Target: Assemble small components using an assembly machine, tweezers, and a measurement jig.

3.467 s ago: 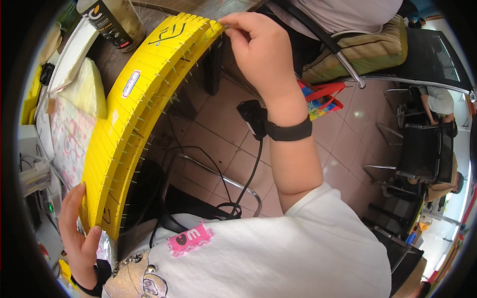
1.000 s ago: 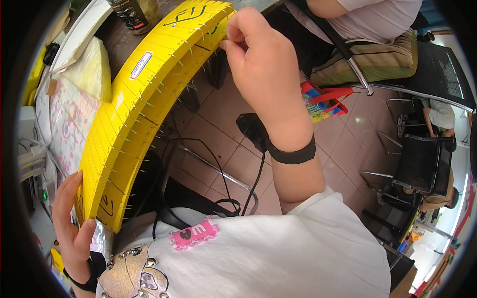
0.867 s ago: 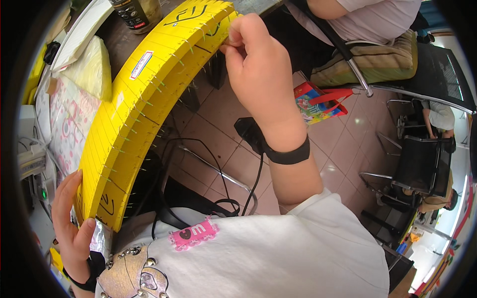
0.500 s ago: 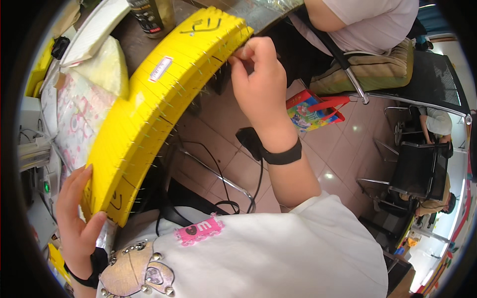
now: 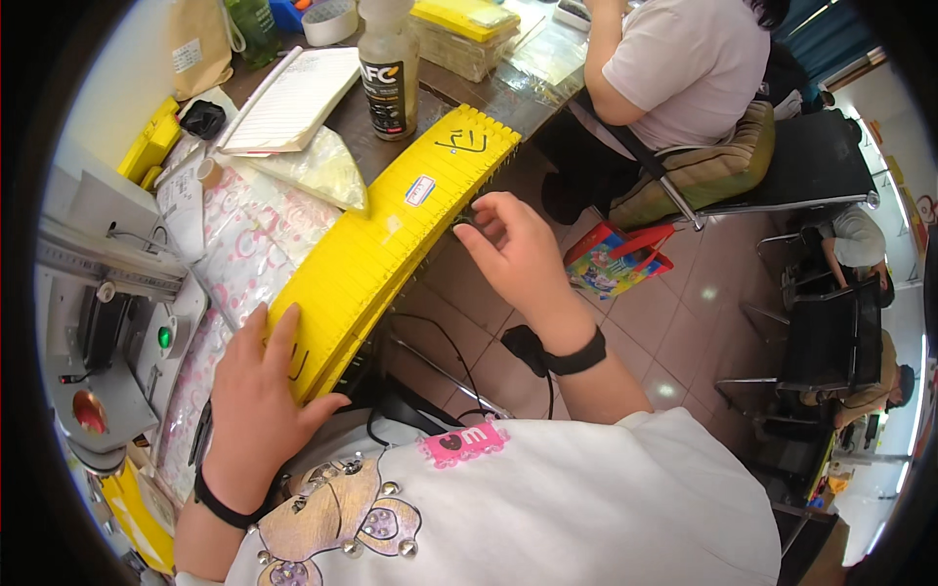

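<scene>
A long curved yellow block (image 5: 376, 244) with fine grooves lies along the table's edge. Thin wire-like pins stick out along its right side, and a small label and dark hand-drawn marks show on top. My left hand (image 5: 256, 396) rests on the block's near end, fingers stretched over the top and thumb spread toward the near corner. Beside the block's right edge, toward its far end, is my right hand (image 5: 518, 259). Its fingers are curled, with thumb and forefinger tips close together; whatever lies between them is too small to make out.
A bottle (image 5: 389, 88) stands beyond the block, near an open notebook (image 5: 298, 98) and a clear plastic bag (image 5: 327, 166). At the left is a grey device (image 5: 107, 332) with a green light. Another person (image 5: 674, 63) sits at far right, near a colourful bag (image 5: 616, 259).
The view has shifted, showing more of the table. The yellow block now lies flatter, its top turned toward me. My left hand has moved onto its top; my right hand has drawn slightly off its far end.
</scene>
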A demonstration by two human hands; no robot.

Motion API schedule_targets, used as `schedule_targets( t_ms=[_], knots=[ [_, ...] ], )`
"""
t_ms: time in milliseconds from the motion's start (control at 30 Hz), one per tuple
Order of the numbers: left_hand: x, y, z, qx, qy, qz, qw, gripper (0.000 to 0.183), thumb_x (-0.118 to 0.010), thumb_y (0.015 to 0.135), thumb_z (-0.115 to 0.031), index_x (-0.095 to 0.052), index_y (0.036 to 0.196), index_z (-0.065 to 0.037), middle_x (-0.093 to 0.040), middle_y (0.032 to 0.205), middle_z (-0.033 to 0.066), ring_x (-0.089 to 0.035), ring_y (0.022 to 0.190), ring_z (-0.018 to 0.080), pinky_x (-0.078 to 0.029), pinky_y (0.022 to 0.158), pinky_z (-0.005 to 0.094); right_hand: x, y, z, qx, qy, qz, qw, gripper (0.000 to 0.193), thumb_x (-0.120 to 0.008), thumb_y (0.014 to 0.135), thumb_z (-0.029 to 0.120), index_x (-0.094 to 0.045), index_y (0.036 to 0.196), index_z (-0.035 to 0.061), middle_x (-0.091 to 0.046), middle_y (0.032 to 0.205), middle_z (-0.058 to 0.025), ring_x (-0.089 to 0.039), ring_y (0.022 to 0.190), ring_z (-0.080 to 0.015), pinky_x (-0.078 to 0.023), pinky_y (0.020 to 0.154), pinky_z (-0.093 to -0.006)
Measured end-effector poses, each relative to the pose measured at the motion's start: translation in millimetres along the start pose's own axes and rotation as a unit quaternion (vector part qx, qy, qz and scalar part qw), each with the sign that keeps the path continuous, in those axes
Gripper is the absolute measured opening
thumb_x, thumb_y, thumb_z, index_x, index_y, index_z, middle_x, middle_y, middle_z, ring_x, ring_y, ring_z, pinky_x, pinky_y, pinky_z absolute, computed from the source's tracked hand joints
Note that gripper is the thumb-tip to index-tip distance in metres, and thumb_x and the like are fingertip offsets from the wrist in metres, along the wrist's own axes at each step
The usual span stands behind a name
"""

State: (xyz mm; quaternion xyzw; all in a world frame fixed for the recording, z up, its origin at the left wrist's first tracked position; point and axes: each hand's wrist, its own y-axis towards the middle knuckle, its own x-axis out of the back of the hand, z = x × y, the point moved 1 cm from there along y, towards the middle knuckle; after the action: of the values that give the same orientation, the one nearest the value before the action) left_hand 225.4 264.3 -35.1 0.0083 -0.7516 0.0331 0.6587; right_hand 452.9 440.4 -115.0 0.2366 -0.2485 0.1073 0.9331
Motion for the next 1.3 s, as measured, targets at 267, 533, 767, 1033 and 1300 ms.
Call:
schedule_targets(
  t_ms=[267,533,767,1033,1300],
  knots=[
    [-17,-8,5,-0.033,0.038,-0.039,0.998,0.089,-0.079,0.061,-0.039,-0.041,0.135,-0.008,-0.04,0.133,0.0248,-0.048,0.108,0.0365,-0.041,0.089,0.0443,-6,-5,3,0.102,-0.133,-0.038,0.985,0.005,-0.058,0.081,0.008,-0.054,0.082,0.0044,-0.058,0.078,-0.0139,-0.055,0.078,-0.0347,-0.045,0.067,-0.0436],
    [-14,-8,4,-0.04,0.024,-0.057,0.997,0.084,-0.077,0.065,-0.039,-0.042,0.134,-0.008,-0.041,0.132,0.025,-0.049,0.106,0.0363,-0.041,0.088,0.0445,86,-34,-31,-0.011,-0.123,-0.184,0.975,0.011,-0.059,0.085,0.01,-0.053,0.08,0.0029,-0.054,0.071,-0.0122,-0.054,0.065,-0.0268,-0.043,0.06,-0.0327],
    [-11,-15,7,-0.007,-0.004,-0.02,1.0,0.087,-0.075,0.067,-0.043,-0.038,0.136,-0.007,-0.037,0.136,0.0268,-0.044,0.117,0.0406,-0.037,0.097,0.0448,160,-69,-33,-0.227,-0.443,0.178,0.849,0.014,-0.052,0.087,0.011,-0.059,0.098,0.0042,-0.064,0.093,-0.015,-0.062,0.087,-0.0291,-0.049,0.079,-0.0392],
    [45,-87,29,0.026,0.003,-0.101,0.995,0.076,-0.072,0.073,-0.039,-0.04,0.137,-0.014,-0.039,0.138,0.0208,-0.041,0.123,0.0382,-0.036,0.1,0.045,112,-46,124,0.055,-0.268,0.043,0.961,0.034,-0.052,0.078,0.003,-0.063,0.109,0.0081,-0.064,0.09,-0.0152,-0.061,0.084,-0.0307,-0.047,0.077,-0.0402],
    [94,-237,80,0.076,-0.154,-0.231,0.958,0.035,-0.07,0.077,-0.03,-0.065,0.101,-0.006,-0.065,0.089,0.0137,-0.059,0.082,0.0317,-0.047,0.071,0.0389,88,-63,283,0.25,-0.142,0.515,0.808,0.036,-0.07,0.068,0.014,-0.063,0.102,0.0037,-0.064,0.095,-0.0152,-0.061,0.082,-0.031,-0.049,0.074,-0.0379]
  ],
)
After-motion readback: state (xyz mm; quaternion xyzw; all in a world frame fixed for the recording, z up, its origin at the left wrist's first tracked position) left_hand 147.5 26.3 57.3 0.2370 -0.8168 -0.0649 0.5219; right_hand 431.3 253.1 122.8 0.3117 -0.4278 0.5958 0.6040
